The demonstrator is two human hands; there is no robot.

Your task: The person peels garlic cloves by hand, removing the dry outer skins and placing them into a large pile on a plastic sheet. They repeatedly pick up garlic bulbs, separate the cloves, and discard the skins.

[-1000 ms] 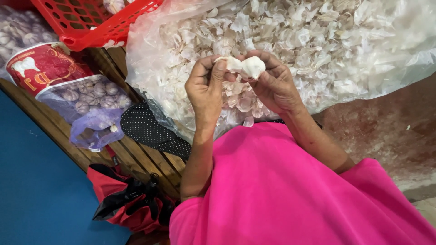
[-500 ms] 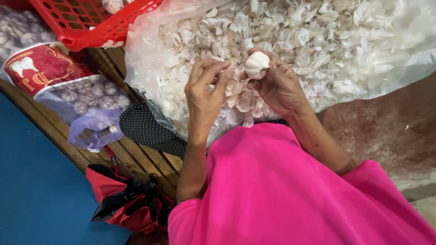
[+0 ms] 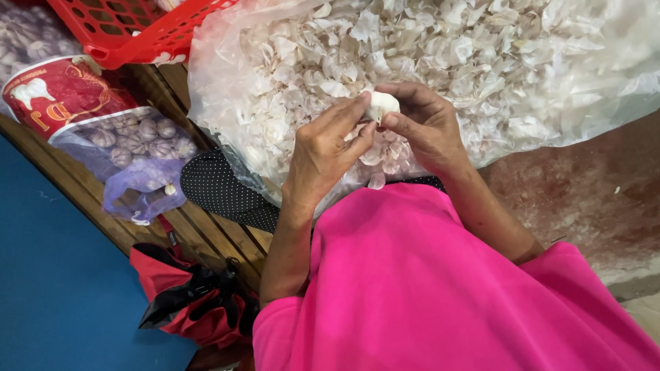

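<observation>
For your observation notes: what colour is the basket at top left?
Red basket, head view.

Soft, even daylight; sharp focus, faint shadows, mild glare.

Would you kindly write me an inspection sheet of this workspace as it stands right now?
Surface: slatted wooden bench, partly covered.
Job's things: white garlic bulb pinched between left hand and right hand, over a clear plastic bag of papery garlic skins.
Clutter: red plastic basket; purple net bag of garlic bulbs; red sack; black dotted cloth; red and black folded item.
Fingers: both sets closed on the bulb.
Cables: nothing seen.
Surroundings: blue floor on one side, reddish stained ground on the other; pink garment over the lap.
</observation>
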